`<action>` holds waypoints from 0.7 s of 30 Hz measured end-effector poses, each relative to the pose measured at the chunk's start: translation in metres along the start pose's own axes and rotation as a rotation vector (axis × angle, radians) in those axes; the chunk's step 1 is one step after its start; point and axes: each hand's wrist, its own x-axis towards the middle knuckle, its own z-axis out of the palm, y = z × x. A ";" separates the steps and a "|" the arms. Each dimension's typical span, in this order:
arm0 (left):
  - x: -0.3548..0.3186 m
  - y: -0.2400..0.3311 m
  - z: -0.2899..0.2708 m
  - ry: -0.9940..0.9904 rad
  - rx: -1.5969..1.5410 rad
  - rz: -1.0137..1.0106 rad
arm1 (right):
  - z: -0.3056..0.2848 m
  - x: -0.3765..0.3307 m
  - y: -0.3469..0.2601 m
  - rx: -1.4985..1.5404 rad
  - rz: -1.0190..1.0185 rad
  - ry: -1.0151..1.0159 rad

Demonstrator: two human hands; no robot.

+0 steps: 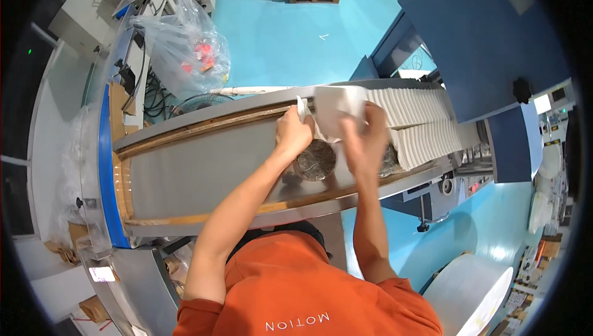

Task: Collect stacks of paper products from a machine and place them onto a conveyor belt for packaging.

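Orange cloth shirt [309, 293] nearest; grip needs care

Uneven pressure could skew your square white paper stack [332, 109]; a right-side knock could topple ribbed white paper rows [420, 113]. The stack lies between your right hand [367, 138], blurred, apparently gripping its edge, and left hand [294, 131], pinching a thin white paper piece [302, 107].

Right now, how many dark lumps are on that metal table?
2 in view: one dark lump sits on the metal table between the left hand and right hand; another lump, partly hidden by the right hand, is beside the white paper stacks. More could be hidden.
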 end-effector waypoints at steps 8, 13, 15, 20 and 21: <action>0.012 0.038 0.004 -0.322 0.138 0.014 | -0.069 -0.041 0.028 0.334 0.273 -1.106; 0.028 0.028 0.006 -0.306 0.223 0.219 | -0.037 -0.056 0.005 0.318 0.348 -1.134; 0.034 0.029 0.007 -0.311 0.249 0.242 | -0.004 -0.078 0.005 0.594 0.217 -1.028; 0.004 0.066 -0.016 -0.397 0.621 0.164 | 0.063 -0.102 0.001 0.338 0.206 -0.721; -0.002 0.074 -0.027 -0.453 0.653 0.208 | 0.075 -0.105 0.004 0.376 0.127 -0.570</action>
